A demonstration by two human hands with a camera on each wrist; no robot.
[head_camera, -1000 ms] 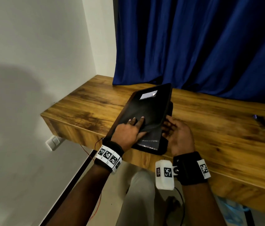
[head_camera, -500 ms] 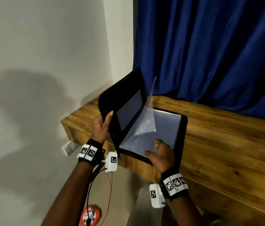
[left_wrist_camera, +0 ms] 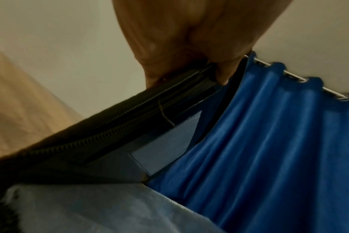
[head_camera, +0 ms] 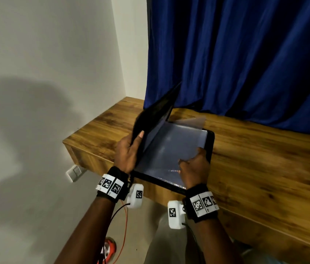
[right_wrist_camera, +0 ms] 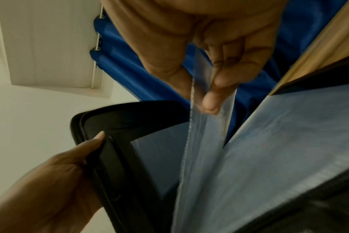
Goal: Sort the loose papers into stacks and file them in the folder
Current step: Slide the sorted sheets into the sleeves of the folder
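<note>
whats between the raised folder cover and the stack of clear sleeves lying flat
One clear plastic sleeve, lifted on edge and pinched by the right hand. It stands between the black cover and the flat sleeves; the right wrist view shows it best.

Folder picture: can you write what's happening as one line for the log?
stage: folder open on desk | left hand: holds cover up | right hand: pinches clear sleeve | loose papers: none seen

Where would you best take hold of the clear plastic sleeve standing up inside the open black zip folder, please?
Pinch the clear plastic sleeve at its free near edge, from the right, as the right hand does; its other edge is likely bound at the black zip folder spine, beside the raised cover.
</note>
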